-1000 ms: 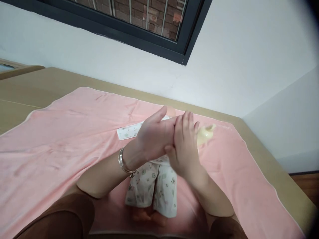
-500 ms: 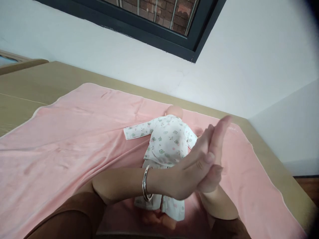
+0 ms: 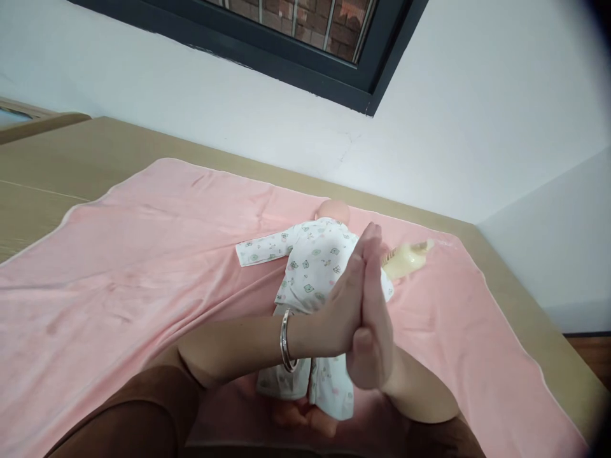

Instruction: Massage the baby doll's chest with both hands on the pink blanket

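Observation:
My left hand (image 3: 337,318), with a silver bangle on its wrist, is pressed palm to palm against my right hand (image 3: 376,337). The fingers of both are stretched out flat and point away from me, and no object shows between them. Below them lies a baby doll (image 3: 308,270) in a white printed top and matching trousers. Its bald head is at the far end, and its bare feet are near me. My hands and forearms hide part of its body. Beside the doll's right-hand sleeve rests a pale yellow bottle (image 3: 409,259) on its side, partly hidden by my fingers.
A pink blanket (image 3: 143,254) with some creases spreads under the doll on a wooden surface (image 3: 109,143). Behind it rises a white wall (image 3: 429,146) with a dark-framed window (image 3: 324,76). The wooden surface's edge runs down the right side.
My joined hands have swung left and turned more upright, palms sliding against each other. The yellow bottle, hidden behind them before, now shows. The doll has not moved.

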